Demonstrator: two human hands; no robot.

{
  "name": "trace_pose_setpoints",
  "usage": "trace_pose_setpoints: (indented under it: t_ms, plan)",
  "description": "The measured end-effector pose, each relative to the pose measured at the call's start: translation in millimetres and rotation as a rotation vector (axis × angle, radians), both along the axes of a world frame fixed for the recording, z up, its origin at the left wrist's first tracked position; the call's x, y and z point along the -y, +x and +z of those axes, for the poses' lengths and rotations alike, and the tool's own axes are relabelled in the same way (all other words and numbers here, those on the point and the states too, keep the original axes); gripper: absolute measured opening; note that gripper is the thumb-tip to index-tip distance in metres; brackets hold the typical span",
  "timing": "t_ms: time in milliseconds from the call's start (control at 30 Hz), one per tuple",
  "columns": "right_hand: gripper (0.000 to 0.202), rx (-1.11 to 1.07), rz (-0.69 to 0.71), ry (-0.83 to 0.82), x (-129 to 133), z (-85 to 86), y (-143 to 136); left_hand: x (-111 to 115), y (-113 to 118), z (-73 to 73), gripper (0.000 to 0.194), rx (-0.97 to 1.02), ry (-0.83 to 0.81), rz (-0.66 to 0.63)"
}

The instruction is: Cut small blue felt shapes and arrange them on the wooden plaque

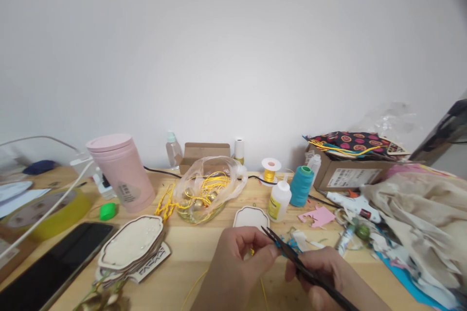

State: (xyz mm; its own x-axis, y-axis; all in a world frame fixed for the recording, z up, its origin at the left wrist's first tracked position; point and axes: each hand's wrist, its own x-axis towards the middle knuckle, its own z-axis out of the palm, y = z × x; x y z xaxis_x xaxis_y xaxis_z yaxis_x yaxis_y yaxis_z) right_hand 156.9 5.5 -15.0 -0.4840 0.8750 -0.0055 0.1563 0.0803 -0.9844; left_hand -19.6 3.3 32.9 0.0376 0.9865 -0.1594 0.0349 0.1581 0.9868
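Observation:
My left hand [244,265] is closed in a pinch on a thin yellow cord [263,292], with strands hanging below it. My right hand [321,274] grips black tweezers [292,255]. Their two slightly parted tips reach my left fingertips. The cord's end between my fingers is hidden. Just beyond my left hand lies a pale scalloped plaque [251,215] with a dark outline, partly covered by the hand. Blue scraps [290,244] lie behind the tweezers.
Left are stacked plaques [131,243], a phone [54,265] and a pink tumbler [122,175]. Behind stand a plastic bag of bells and cord [209,189], a glue bottle [279,201] and a blue thread cone [301,187]. A glue gun [353,205] and cloth [419,214] lie right.

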Motion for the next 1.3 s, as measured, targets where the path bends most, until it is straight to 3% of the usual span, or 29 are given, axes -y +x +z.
trace_pose_setpoints:
  t_ms: [333,733,1067,1300]
  plan:
    - [0.046,-0.041,0.023,-0.033,-1,-4.3,3,2,0,-1.8,0.009,-0.023,-0.031,0.082]
    - [0.039,0.022,-0.009,0.030,-1,3.1,3,0,-1,-7.1,0.011,-0.057,-0.017,0.053]
    - [0.047,-0.014,-0.013,0.072,-2,5.1,-1,-3,8,-12.4,0.013,0.067,0.077,-0.026]
    - [0.042,0.035,0.019,0.142,-9,-22.1,5,-2,5,-3.0,0.013,0.080,0.088,-0.058]
